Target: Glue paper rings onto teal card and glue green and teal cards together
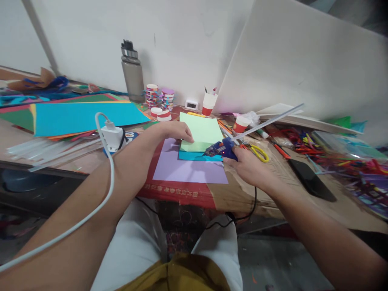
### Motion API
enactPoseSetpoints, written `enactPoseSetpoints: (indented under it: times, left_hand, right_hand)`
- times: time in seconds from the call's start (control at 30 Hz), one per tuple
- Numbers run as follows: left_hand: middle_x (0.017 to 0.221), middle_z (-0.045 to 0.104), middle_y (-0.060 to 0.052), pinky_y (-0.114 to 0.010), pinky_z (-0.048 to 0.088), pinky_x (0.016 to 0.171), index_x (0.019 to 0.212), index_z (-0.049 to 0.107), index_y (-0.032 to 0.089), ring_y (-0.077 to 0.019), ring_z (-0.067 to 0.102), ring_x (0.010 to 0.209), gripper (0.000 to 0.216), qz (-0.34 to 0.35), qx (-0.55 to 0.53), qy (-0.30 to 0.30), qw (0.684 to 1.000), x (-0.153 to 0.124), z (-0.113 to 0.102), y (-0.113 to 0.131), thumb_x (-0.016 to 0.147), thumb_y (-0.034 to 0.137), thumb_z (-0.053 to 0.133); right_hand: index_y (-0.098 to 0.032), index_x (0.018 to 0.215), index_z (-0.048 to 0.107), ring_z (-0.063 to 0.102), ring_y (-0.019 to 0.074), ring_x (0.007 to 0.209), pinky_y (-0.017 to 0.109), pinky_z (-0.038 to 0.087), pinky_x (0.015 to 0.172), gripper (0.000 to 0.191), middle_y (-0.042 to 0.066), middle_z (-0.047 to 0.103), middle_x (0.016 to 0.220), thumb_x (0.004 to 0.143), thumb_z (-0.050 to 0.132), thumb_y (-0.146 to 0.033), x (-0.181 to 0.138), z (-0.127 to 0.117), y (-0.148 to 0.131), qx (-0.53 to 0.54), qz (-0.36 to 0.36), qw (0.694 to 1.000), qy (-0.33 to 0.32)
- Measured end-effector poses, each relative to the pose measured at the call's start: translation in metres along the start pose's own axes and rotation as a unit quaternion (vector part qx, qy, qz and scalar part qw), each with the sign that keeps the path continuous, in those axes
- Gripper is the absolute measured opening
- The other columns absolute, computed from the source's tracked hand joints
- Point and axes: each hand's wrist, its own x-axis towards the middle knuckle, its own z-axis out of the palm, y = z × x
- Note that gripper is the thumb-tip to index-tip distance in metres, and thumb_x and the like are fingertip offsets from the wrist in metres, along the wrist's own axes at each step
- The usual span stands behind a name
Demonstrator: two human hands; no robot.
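Note:
My right hand (247,163) is wrapped round a blue glue gun (223,148), with a long clear glue stick (269,121) standing out of its back end. The gun's nozzle points left, over a blue paper strip (189,155). Above that strip lies a light green sheet (201,128), folded along its near side. My left hand (181,131) rests on the green sheet's left part with its fingers curled; whether they pinch the paper I cannot tell. Beneath these papers a lilac sheet (190,173) lies flat on the table.
Coloured sheets (87,117), glue sticks (54,151) and a white plug adapter (112,135) with a cable are at left. A grey bottle (132,74) stands behind. Yellow-handled scissors (260,153), a black phone (311,180) and craft scraps (327,149) lie at right.

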Motion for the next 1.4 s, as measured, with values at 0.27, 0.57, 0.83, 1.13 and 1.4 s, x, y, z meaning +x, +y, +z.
enactPoseSetpoints:
  times: [0.27,0.57,0.83,1.13,1.4]
  left_hand:
    - [0.078,0.069,-0.003,-0.022,0.034,0.060,0.091,0.074,0.018,-0.0110,0.053,0.065,0.041,0.004,-0.003,0.006,1.000,0.000,0.000,-0.001,0.065,0.049,0.064]
    - [0.075,0.068,-0.003,-0.022,0.034,0.059,0.092,0.074,0.018,-0.0112,0.052,0.063,0.042,0.000,0.014,0.005,1.000,-0.003,-0.002,0.004,0.066,0.048,0.063]
    - [0.072,0.068,-0.003,-0.023,0.033,0.059,0.089,0.075,0.018,-0.0106,0.051,0.060,0.040,0.014,0.002,0.009,1.000,-0.001,-0.001,0.001,0.066,0.048,0.063]
    - [0.076,0.069,-0.004,-0.023,0.033,0.060,0.091,0.074,0.018,-0.0108,0.051,0.062,0.041,0.006,0.010,0.007,1.000,-0.001,-0.001,0.001,0.067,0.049,0.063]
    - [0.082,0.070,-0.004,-0.022,0.034,0.061,0.092,0.074,0.018,-0.0119,0.053,0.067,0.042,-0.002,0.015,0.006,1.000,-0.002,-0.001,0.002,0.066,0.050,0.063]
  right_hand:
    - [-0.018,0.083,0.059,0.057,0.0196,0.072,0.028,0.039,0.062,0.018,0.008,0.065,0.081,0.084,0.050,-0.033,-0.011,-0.008,0.023,-0.008,0.030,0.998,0.046]
    - [-0.017,0.091,0.060,0.058,0.0210,0.067,0.031,0.040,0.058,0.032,0.008,0.063,0.075,0.084,0.047,-0.045,-0.014,-0.011,0.058,-0.017,0.059,0.998,0.027]
    - [-0.017,0.086,0.059,0.059,0.0257,0.074,0.035,0.043,0.063,0.028,0.012,0.064,0.082,0.084,0.047,-0.042,-0.015,-0.011,0.069,-0.046,0.060,0.995,0.059]
    - [-0.019,0.086,0.058,0.059,0.0255,0.076,0.035,0.043,0.065,0.025,0.010,0.063,0.083,0.082,0.048,-0.041,-0.019,-0.019,0.067,-0.039,0.071,0.995,0.050]
    - [-0.017,0.091,0.058,0.058,0.0240,0.075,0.033,0.041,0.064,0.028,0.011,0.062,0.083,0.083,0.047,-0.042,-0.012,-0.015,0.069,-0.055,0.054,0.995,0.063]
